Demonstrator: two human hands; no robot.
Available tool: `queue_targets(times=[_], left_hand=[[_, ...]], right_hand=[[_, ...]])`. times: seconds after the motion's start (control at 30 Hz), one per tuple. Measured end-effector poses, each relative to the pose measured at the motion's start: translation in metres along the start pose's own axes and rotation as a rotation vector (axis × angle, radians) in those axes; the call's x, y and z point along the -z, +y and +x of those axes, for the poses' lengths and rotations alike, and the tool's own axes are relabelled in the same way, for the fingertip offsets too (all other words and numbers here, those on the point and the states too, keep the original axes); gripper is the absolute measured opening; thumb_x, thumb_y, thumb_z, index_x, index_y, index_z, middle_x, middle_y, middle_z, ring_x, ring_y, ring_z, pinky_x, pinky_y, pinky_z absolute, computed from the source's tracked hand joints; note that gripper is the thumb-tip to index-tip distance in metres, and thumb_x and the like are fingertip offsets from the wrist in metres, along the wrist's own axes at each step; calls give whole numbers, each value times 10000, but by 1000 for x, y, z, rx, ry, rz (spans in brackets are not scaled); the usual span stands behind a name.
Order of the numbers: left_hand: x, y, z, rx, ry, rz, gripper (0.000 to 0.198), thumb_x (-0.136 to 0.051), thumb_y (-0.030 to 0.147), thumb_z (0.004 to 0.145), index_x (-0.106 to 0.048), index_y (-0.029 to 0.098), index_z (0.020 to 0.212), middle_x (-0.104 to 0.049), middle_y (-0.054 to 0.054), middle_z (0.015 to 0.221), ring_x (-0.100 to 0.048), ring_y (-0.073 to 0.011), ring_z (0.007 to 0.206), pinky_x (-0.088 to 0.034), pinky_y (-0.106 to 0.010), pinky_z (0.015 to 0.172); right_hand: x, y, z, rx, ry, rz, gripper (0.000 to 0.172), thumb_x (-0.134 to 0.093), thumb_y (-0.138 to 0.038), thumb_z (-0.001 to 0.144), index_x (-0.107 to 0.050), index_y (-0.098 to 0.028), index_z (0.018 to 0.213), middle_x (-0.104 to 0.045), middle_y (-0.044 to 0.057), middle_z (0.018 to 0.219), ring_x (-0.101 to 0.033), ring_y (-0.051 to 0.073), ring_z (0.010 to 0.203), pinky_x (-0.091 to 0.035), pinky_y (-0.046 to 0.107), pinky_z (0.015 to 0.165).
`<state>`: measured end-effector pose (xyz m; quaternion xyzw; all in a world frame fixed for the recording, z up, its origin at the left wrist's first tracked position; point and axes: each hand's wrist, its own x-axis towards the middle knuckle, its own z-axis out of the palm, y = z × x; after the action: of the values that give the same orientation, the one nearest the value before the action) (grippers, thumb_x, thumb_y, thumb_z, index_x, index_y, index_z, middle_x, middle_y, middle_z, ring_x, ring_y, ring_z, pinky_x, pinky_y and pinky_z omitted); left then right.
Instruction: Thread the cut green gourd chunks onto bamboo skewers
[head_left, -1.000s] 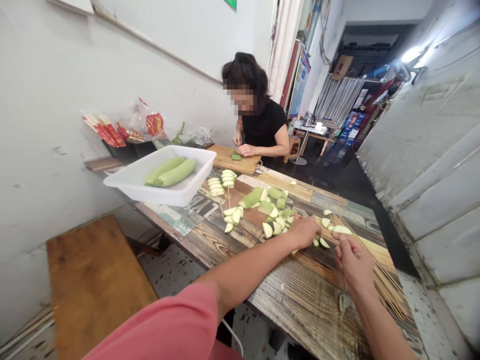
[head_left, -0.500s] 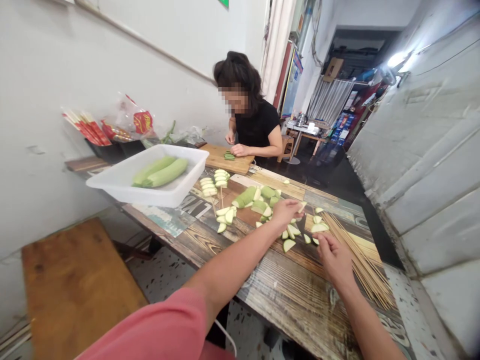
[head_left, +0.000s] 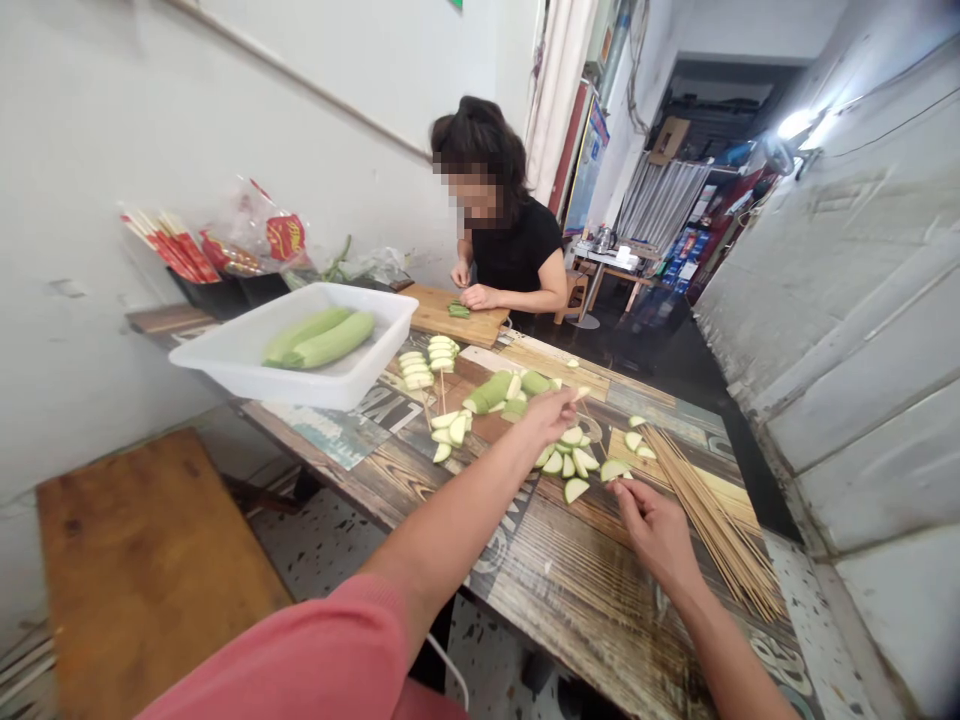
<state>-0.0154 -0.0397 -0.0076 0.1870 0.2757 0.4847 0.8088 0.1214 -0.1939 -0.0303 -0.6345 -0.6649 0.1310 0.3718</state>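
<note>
My left hand hovers over a scatter of pale green zucchini slices on the wooden table, its fingers pinched round a small slice. My right hand rests lower right, fingertips closed on a thin bamboo skewer that points toward a slice. A bundle of bamboo skewers lies just right of that hand. Larger zucchini chunks sit beyond my left hand.
A white tub with two whole zucchini stands at the left. Skewered slices lie beside it. Another person in black cuts on a board at the far end. A wooden bench is lower left.
My left hand rose from the pile by my right hand and moved back and left, holding a slice. My right hand slid left toward the slices.
</note>
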Motion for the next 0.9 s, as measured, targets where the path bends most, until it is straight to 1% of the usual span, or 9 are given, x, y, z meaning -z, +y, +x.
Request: queue_targets(times=[0.23,0.4,0.63,0.8,0.9], left_hand=[[3,1,6,-15,18,-33,76,-564,45,779,-520,77,725,-600,-90,706,-380,1,440,-222,-68,336],[4,1,7,-17,29,-36,103,-545,43,791,-494,88,715,-583,-75,679,-365,-1,434,-213,-70,330],[4,1,7,-13,28,-27,113,-593,56,761,-499,93,709,-573,-59,675,-358,1,434,-202,-70,320],[4,1,7,-21,28,-23,106,-563,44,777,-499,89,705,-575,-65,670,-358,2,431,-197,-70,321],[3,1,6,-22,34,-27,118,-594,55,757,-499,92,698,-573,-61,661,-359,1,428,-192,-73,321]], right_hand=[[0,-4,-1,16,-7,-13,365,-439,-446,825,-676,-167,828,-641,31,613,-551,148,513,-397,236,523],[-1,-2,-1,7,-13,2,367,-435,-440,829,-674,-162,834,-661,43,661,-570,156,551,-413,240,555],[0,-2,-1,2,-6,-20,389,-424,-457,828,-680,-164,834,-610,23,558,-517,146,475,-372,235,482],[0,-2,-2,1,-20,-15,384,-421,-454,833,-680,-171,838,-623,27,589,-514,145,491,-376,240,501],[1,-2,-2,-1,-18,-17,393,-419,-470,829,-679,-175,829,-611,24,563,-507,149,487,-372,241,493]])
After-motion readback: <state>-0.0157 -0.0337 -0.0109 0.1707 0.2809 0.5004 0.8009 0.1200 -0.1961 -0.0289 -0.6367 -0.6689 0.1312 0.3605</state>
